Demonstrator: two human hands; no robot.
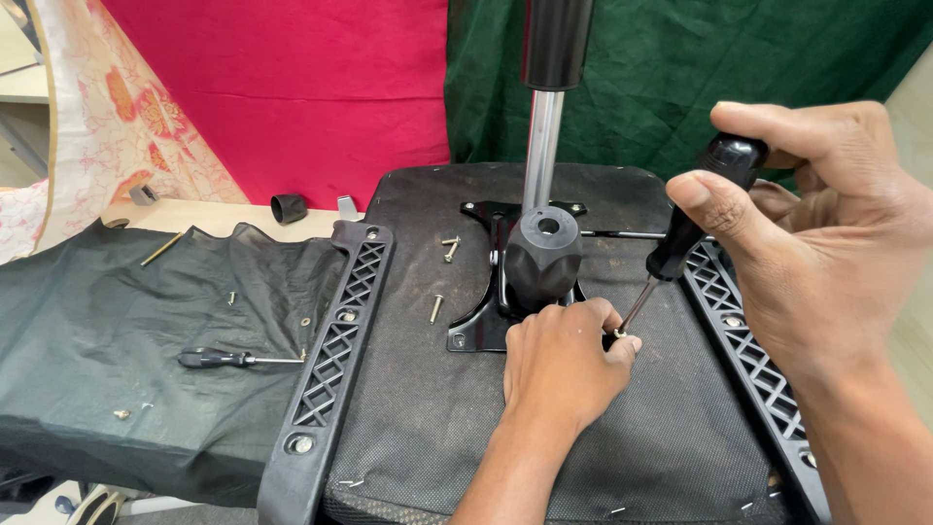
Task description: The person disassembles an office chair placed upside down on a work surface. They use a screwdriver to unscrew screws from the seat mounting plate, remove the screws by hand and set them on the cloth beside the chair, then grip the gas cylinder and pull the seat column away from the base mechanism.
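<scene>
The left hand pinches a screw on the upturned chair seat, beside the metal plate. The right hand grips a screwdriver, tip on that screw. It seems the screw is being driven; next needs steady downward turning.

Your right hand is holding a screwdriver just right of your left hand, both sitting on the seat; another screwdriver is lying left.

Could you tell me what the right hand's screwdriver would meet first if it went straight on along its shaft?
The screwdriver in the right hand would probably first meet the screw pinched by the left hand, on the chair seat underside.
</scene>
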